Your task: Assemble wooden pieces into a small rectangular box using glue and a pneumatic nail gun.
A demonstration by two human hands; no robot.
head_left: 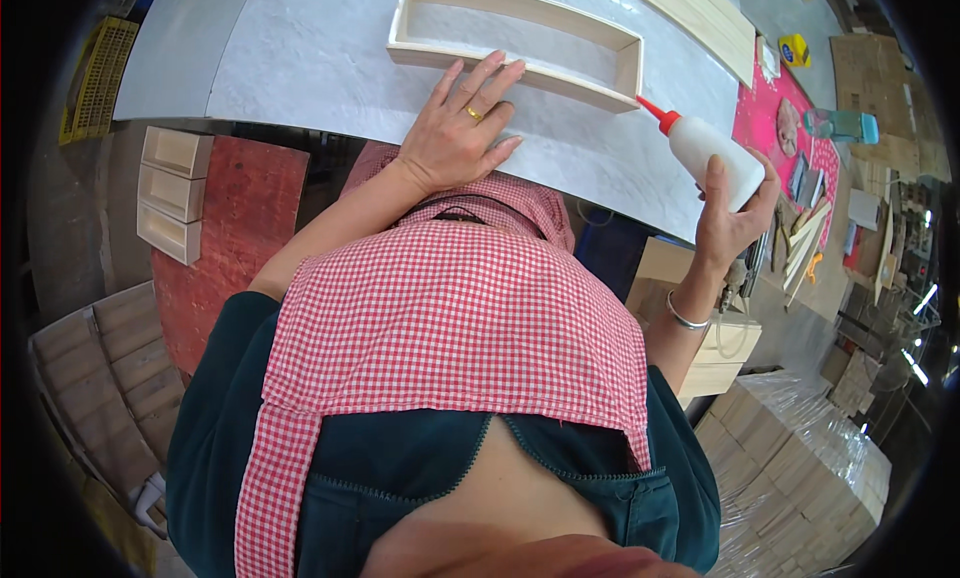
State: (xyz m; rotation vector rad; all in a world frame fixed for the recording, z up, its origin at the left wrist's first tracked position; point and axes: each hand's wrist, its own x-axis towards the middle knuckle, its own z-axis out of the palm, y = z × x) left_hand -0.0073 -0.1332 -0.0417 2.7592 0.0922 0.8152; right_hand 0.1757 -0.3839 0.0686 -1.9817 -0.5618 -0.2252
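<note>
A long, narrow frame of pale wood (pixel 572 85) lies on the grey marbled tabletop (pixel 320 88), and the tabletop shows through its middle. My left hand (pixel 462 130) rests against the frame's near wall, fingers stretched and spread, fingertips at the wall's upper edge. My right hand (pixel 738 213) is wrapped round a white squeeze bottle (pixel 712 156) with a red cap and a pointed red nozzle. Tilted, the bottle points its nozzle tip at the frame's near right corner, touching it or very close. Whether any liquid is coming out is too small to tell.
Left of me, a small three-compartment wooden box (pixel 171 195) sits on a reddish board (pixel 250 203). Pale wooden strips (pixel 700 18) lie at the far right of the table. Beyond the right edge are a pink surface (pixel 762 103), a clear turquoise-lidded container (pixel 840 126) and wrapped wood stacks (pixel 790 458).
</note>
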